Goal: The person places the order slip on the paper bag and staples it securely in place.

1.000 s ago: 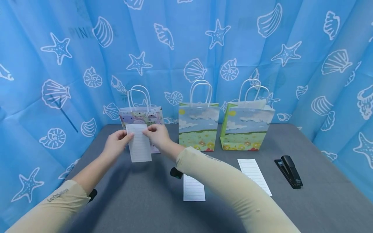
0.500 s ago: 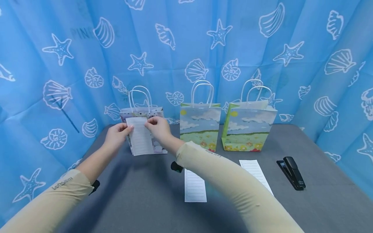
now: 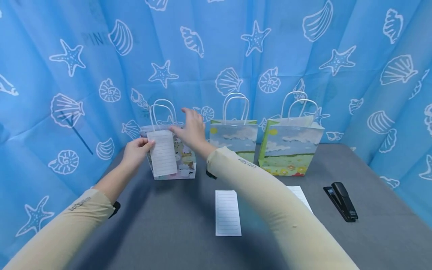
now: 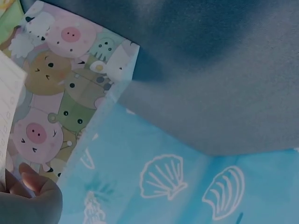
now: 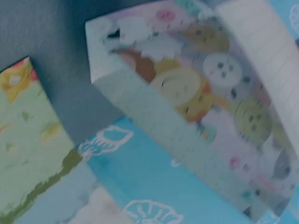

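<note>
In the head view, the left hand (image 3: 135,153) pinches a white lined paper strip (image 3: 163,155) at its upper left edge, holding it in front of the upright paper bag printed with cartoon animals (image 3: 185,159). The right hand (image 3: 193,130) grips nothing: its fingers are raised and spread, thumb by the strip's upper right corner; whether they touch cannot be told. Held by one side, the strip could tilt or curl if the pinch loosens, and a firm push from either hand could tip the light bag backward. The green-sided paper bag with a meadow print (image 3: 233,133) stands just behind the right forearm, so a wide swing of that elbow might knock it. A second lined strip (image 3: 228,213) lies on the grey table (image 3: 175,232), the black stapler (image 3: 341,202) well to the right. In the left wrist view, the fingertips meet the strip's edge against the animal print. In the right wrist view, the bag's pale side panel shows, the strip beside its front; the right hand is out of sight.
</note>
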Tool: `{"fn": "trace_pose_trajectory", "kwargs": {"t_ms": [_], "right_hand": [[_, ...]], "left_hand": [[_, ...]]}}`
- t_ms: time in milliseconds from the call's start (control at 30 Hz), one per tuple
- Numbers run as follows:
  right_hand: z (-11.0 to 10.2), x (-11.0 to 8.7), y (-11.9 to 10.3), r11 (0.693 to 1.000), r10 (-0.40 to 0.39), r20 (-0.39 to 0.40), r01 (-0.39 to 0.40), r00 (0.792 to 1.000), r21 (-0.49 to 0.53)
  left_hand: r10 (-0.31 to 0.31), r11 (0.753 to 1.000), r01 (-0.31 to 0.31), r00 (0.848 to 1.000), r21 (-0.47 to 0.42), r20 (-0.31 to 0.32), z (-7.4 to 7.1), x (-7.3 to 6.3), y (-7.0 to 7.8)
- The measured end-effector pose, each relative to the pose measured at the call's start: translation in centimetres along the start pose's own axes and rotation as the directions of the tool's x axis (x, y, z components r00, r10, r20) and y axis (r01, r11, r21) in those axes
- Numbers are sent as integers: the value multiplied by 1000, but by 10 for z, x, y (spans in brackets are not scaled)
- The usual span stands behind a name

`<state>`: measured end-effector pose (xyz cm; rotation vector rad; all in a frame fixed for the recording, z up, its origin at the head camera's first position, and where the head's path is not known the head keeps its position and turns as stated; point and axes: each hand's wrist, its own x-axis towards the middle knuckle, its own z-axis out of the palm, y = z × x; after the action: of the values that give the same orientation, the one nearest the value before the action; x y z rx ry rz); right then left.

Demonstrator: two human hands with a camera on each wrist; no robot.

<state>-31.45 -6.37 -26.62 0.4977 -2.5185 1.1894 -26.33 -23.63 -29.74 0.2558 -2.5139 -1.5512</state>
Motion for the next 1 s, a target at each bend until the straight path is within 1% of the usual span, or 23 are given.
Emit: {"fn": "trace_pose_trajectory", "kwargs": {"t_ms": [67,133,200,267,333,433,600,800,933,1000], "right_hand": [[0,5,2,999,33,94,-33,995,-2],[1,8,3,998,67,180,-68,981,0],[2,11,5,996,91,236,-92,967,-7],[3,12,7,995,100,258,-94,961,-34],[5,14,9,994,99,261,-83,960,-72],[8,15,10,992,74,251,-46,965,-115],[13,15,13,996,36,228,-16,973,-89],[14,16,15,999,33,211,-26,977,-37],[15,16,15,999,32,207,-23,978,-43],[16,15,15,998,34,202,-23,979,-55]], "left_hand": [[-1,1000,1,1000,-3,-1,0,2,-1],[0,1000,0,1000,-4,-7,1,5,-2],[-1,1000,1,1000,-8,-11,2,8,-4],[-8,1000,7,1000,-14,-18,4,11,-4],[-18,1000,18,1000,-20,-21,5,13,-5],[-35,999,34,999,-30,-30,6,15,-5],[-42,999,42,999,-23,-35,8,15,-3],[-25,1000,25,999,1,-35,10,16,0],[-20,1000,21,999,21,-41,10,15,0],[5,998,-1,998,59,-64,9,15,-1]]}}
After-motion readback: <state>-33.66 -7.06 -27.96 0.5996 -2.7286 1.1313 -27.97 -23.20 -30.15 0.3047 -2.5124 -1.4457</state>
